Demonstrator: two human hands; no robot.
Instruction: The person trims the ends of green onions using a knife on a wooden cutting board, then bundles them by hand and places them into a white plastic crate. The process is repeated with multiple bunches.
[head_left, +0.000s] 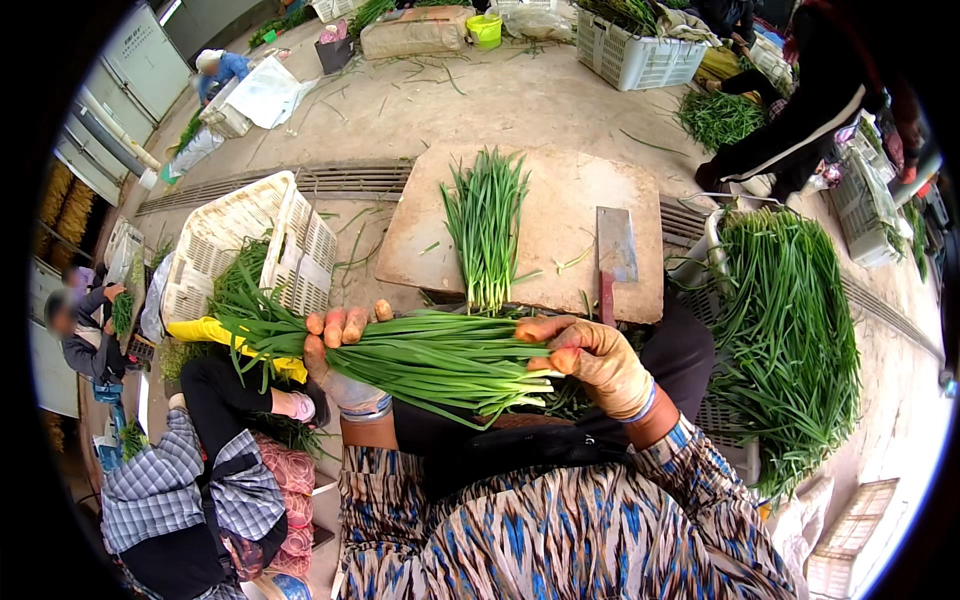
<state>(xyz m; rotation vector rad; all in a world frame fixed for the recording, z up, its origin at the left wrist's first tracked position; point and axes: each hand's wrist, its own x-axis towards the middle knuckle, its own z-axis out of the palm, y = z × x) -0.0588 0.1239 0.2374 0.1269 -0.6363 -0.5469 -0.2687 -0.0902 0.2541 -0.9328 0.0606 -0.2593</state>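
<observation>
A bunch of Chinese chives (435, 356) lies sideways across my lap, its pale stem ends to the right and its leaf tips to the left. My left hand (341, 356), in a worn glove, is closed around the leafy part. With gloved fingers, my right hand (592, 360) pinches the bunch near the stem ends. Beyond it, a second bunch of chives (487, 225) rests on the wooden board (555, 180), stems towards me. To its right lies a cleaver (616, 247) with a red handle hanging over the board's near edge.
A white plastic crate (307, 240) with loose greens stands left of the board. Another crate (716, 251), heaped with chives (787, 345), is at my right. Co-workers sit at left, one in checked sleeves (154, 465) close by. A person in dark trousers (795, 127) stands at upper right.
</observation>
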